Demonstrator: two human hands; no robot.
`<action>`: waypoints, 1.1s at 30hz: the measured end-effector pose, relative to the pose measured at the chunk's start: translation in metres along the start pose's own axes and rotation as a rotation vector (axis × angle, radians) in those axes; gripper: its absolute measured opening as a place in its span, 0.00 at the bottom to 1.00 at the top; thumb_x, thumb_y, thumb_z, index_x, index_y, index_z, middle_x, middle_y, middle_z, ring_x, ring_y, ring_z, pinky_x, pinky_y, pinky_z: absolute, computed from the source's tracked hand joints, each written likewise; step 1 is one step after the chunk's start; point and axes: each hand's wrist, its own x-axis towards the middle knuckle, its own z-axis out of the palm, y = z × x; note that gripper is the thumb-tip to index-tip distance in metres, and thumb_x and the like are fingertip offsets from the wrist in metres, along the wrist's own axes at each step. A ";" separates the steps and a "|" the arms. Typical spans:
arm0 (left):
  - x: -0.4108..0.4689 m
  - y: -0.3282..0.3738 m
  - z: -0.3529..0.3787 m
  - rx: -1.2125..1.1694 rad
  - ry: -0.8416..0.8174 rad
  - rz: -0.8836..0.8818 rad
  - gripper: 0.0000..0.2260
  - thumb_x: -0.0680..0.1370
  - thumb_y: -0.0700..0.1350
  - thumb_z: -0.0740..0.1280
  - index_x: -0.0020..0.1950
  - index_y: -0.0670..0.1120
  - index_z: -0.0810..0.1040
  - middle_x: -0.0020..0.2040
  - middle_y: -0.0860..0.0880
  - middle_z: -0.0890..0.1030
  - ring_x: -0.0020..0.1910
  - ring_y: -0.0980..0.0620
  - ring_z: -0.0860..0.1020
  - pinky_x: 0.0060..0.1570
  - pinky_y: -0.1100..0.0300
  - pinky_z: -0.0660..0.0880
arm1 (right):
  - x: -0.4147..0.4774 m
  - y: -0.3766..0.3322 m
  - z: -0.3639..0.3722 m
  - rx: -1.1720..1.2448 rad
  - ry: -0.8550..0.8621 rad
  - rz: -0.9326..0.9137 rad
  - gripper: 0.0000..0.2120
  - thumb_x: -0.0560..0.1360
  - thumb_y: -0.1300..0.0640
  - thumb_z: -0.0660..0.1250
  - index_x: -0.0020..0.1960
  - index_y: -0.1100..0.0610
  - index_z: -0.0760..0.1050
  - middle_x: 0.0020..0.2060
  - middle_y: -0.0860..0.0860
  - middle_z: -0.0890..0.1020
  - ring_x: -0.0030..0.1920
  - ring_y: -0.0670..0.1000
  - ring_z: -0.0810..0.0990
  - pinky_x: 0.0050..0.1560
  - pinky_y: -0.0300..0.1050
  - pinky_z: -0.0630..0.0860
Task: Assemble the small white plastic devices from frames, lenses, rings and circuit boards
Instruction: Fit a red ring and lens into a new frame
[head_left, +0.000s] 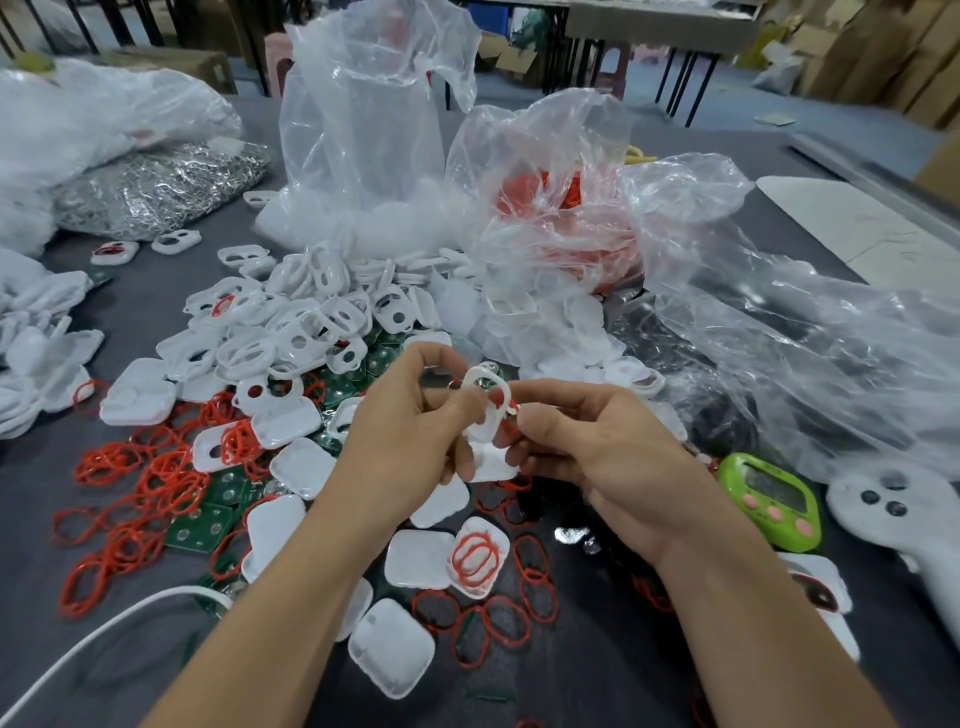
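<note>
**Head view: two hands working a red ring onto a white frame**

At the left, loose red rings (150, 483) are lying tangled over green circuit boards (200, 527) on the grey table (145, 291). A heap of white frames (311, 322) is sitting just behind them. The left hand (415, 431) is holding one white frame (485, 395) upright above the table, fingers curled around its left edge. The right hand (587, 447) is gripping the opposite side, thumb and forefinger pinching a red ring (506, 405) against the rim. Further right, a green timer (769, 501) is lying beside crumpled plastic bags (779, 322).

The ring is looking only partly seated. It may be springing back out if one side is being released before the rest is pressed round, and too much stretch could be twisting it. Both grips are sitting at the edges, so a slip could be dropping the frame into the pile below, among identical parts.

The frame is showing as a thin, glossy white loop with rounded corners, open through the middle. A solid white part is sitting below it, half hidden by fingers. I cannot tell whether that is a separate piece.
</note>
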 end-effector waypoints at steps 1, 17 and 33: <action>0.000 0.000 0.000 0.055 0.021 0.039 0.05 0.78 0.47 0.72 0.48 0.54 0.76 0.35 0.48 0.84 0.23 0.47 0.76 0.24 0.62 0.68 | 0.000 -0.001 0.001 0.012 -0.011 0.011 0.08 0.79 0.64 0.70 0.51 0.56 0.87 0.41 0.57 0.87 0.39 0.51 0.83 0.44 0.41 0.82; -0.005 0.005 0.002 0.010 -0.053 0.066 0.15 0.76 0.39 0.76 0.62 0.51 0.85 0.47 0.50 0.88 0.35 0.50 0.81 0.38 0.60 0.79 | 0.000 0.002 0.008 0.094 0.170 -0.057 0.08 0.77 0.68 0.72 0.48 0.58 0.86 0.36 0.57 0.86 0.34 0.51 0.84 0.38 0.40 0.82; -0.006 0.006 0.000 0.116 -0.053 0.070 0.22 0.66 0.40 0.84 0.58 0.53 0.87 0.52 0.53 0.88 0.50 0.48 0.87 0.53 0.44 0.83 | 0.003 0.009 0.003 -0.035 0.144 -0.136 0.06 0.77 0.65 0.73 0.52 0.59 0.86 0.38 0.59 0.88 0.38 0.55 0.87 0.40 0.43 0.84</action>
